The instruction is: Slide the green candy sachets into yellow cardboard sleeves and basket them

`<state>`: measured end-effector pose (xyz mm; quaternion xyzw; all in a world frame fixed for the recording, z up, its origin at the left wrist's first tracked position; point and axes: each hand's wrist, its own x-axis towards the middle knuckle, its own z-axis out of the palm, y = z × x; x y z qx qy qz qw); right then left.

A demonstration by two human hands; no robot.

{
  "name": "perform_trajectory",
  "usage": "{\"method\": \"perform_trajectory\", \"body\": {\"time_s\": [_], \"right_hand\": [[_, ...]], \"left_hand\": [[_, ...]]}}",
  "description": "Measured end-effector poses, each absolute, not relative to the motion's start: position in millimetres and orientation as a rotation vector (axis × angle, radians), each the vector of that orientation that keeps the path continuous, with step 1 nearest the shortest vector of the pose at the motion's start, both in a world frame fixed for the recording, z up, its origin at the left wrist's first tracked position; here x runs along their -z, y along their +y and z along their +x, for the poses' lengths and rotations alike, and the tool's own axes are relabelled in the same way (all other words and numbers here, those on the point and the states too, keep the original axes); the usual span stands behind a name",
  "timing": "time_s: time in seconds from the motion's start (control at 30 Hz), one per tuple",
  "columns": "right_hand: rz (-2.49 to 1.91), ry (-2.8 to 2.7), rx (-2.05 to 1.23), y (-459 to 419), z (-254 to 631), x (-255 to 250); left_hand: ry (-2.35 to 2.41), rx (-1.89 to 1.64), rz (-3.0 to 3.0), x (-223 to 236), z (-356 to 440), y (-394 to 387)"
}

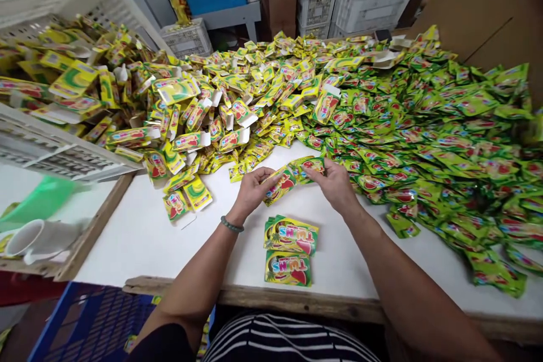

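Between the fingers of my left hand [251, 191] is a small yellow-green candy box [280, 188] with a printed fruit design, held tilted over the white table. My right hand [338, 185] pinches a shiny green candy sachet [303, 165], its near end against the upper right end of the box. Whether the sachet's tip is inside the box I cannot tell. Just below my hands, flat boxes lie in an overlapping upper stack [292, 236] and a lower stack [288, 267], close to the table's wooden front edge [297, 298].
Open candy boxes [237, 110] heap across the table's left and middle, spilling from a tipped white crate [85, 153]. Green sachets [407, 136] pile up on the right beside cardboard [479, 5]. A white mug [44, 237] lies at left; below it stands a blue crate [93, 322].
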<state>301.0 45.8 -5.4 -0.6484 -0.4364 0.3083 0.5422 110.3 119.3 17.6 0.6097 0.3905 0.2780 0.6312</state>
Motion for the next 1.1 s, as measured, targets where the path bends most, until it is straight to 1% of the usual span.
{"method": "perform_trajectory", "body": {"time_s": [0.17,0.37,0.53,0.63,0.77,0.93,1.1], "right_hand": [[-1.558,-1.132,-0.828,44,313,3],[-1.525,-1.197,-0.863,41,323,0],[-1.546,-1.111,-0.773,42,309,-4],[-1.520,-1.051,-0.633,45,294,-6],[-1.514,-1.144,-0.474,46,282,-10],[-1.530,-1.172,-0.440,45,279,-10],[-1.519,-1.234,-0.488,45,274,-4]], "left_hand": [[0.882,-0.579,1.278,-11,107,119],[0.866,-0.599,1.183,-8,106,117],[0.799,-0.579,1.189,-9,110,114],[0.758,-0.585,1.156,-10,115,111],[0.767,-0.567,1.106,-12,117,110],[0.816,-0.462,1.068,-17,114,114],[0.819,-0.521,1.026,-15,113,115]]}}
